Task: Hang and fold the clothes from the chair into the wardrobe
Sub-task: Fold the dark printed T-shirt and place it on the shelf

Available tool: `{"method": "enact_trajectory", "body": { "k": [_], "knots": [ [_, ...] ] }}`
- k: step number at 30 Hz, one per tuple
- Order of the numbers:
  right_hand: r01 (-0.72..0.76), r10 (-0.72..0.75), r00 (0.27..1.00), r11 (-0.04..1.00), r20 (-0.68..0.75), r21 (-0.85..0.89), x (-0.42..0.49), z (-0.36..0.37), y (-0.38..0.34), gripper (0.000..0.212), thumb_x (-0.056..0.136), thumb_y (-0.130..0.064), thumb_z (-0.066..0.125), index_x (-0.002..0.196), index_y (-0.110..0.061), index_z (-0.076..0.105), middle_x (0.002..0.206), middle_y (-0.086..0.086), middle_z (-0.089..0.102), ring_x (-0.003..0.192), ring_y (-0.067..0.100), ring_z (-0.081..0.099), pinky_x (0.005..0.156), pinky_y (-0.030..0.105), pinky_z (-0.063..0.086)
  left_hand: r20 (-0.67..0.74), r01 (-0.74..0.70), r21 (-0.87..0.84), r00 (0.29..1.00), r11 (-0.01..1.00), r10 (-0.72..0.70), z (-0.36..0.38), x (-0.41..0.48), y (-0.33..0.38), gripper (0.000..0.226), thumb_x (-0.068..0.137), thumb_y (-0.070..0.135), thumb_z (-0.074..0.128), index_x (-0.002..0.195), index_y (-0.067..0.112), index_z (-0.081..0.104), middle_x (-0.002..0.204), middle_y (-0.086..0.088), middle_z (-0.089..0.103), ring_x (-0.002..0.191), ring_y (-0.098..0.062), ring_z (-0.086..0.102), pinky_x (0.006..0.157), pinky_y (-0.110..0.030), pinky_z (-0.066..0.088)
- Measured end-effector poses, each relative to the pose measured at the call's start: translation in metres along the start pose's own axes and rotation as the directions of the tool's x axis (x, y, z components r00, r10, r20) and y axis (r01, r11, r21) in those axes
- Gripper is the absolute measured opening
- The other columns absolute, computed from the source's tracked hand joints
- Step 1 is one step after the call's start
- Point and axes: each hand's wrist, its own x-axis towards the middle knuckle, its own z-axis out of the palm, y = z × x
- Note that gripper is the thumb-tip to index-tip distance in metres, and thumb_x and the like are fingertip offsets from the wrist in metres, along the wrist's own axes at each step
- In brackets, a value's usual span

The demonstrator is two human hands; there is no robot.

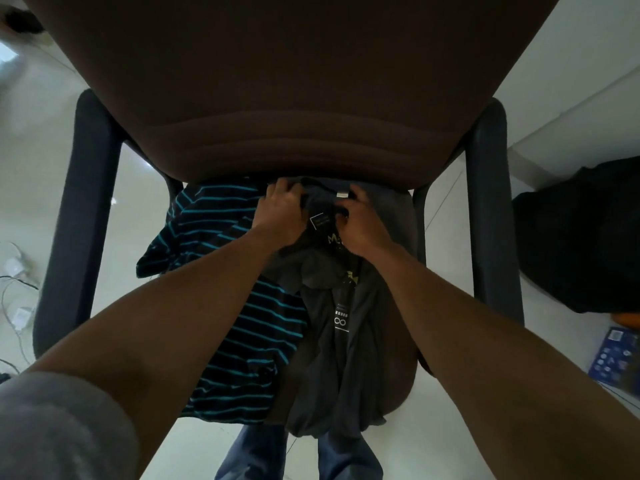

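A brown upholstered chair (287,81) with dark armrests fills the view from above. On its seat lie a dark grey T-shirt (349,362) with white and yellow print and, to its left, a black shirt with teal stripes (239,344). Both hands grip the grey T-shirt near its collar, close under the chair's backrest. My left hand (280,216) pinches the collar's left side. My right hand (363,223) holds the collar's right side, just below the white neck label. The wardrobe is not in view.
The chair's left armrest (79,216) and right armrest (491,209) flank the seat. White cables and chargers (17,299) lie on the pale floor at left. A black bag (581,237) and a blue box (613,358) sit at right.
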Motion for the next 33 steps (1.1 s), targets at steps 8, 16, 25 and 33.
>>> {"method": "enact_trajectory", "body": {
  "k": [8,16,25,33],
  "knots": [
    [-0.162,0.155,0.986,0.973,-0.055,-0.163,0.012,0.001,0.050,0.047,0.094,-0.031,0.061,0.139,-0.020,0.054,0.164,0.016,0.005,0.134,0.039,0.044,0.113,0.045,0.036,0.191,-0.013,0.077,0.982,0.997,-0.002,0.016,0.026,-0.023,0.075,0.083,0.007,0.069,0.150,0.023,0.037,0.164,-0.012,0.001,0.138,-0.041,0.026,0.110,-0.051,0.038],
    [-0.159,0.058,0.957,0.923,-0.283,-0.349,-0.005,-0.011,0.051,0.049,0.089,-0.044,0.060,0.136,-0.029,0.053,0.144,0.001,0.044,0.135,0.033,0.031,0.106,0.063,0.026,-0.104,-0.066,0.086,0.992,0.994,0.075,0.007,0.020,-0.025,0.047,0.092,0.022,0.061,0.138,0.028,0.052,0.138,-0.004,0.053,0.123,-0.032,0.045,0.100,-0.052,0.038],
    [0.052,-0.020,0.919,0.996,-0.393,0.072,-0.042,-0.058,0.016,0.009,0.092,-0.009,0.064,0.099,-0.014,0.067,0.104,-0.001,0.057,0.089,0.012,0.058,0.079,0.021,0.045,-0.235,-0.233,-0.309,0.958,0.922,0.164,-0.044,-0.026,-0.013,0.028,0.088,-0.004,0.060,0.112,0.010,0.064,0.115,-0.012,0.056,0.100,-0.021,0.056,0.093,-0.028,0.045],
    [0.125,-0.136,0.949,0.991,-0.286,-0.054,-0.083,-0.137,-0.029,0.032,0.087,0.015,0.049,0.087,-0.004,0.075,0.112,0.019,0.061,0.097,0.031,0.064,0.096,0.032,0.048,-0.341,-0.359,-0.230,0.900,0.905,0.271,-0.147,-0.082,-0.004,0.028,0.078,-0.015,0.060,0.085,0.010,0.070,0.094,-0.008,0.065,0.088,-0.025,0.062,0.086,-0.034,0.050]
  ]
}}
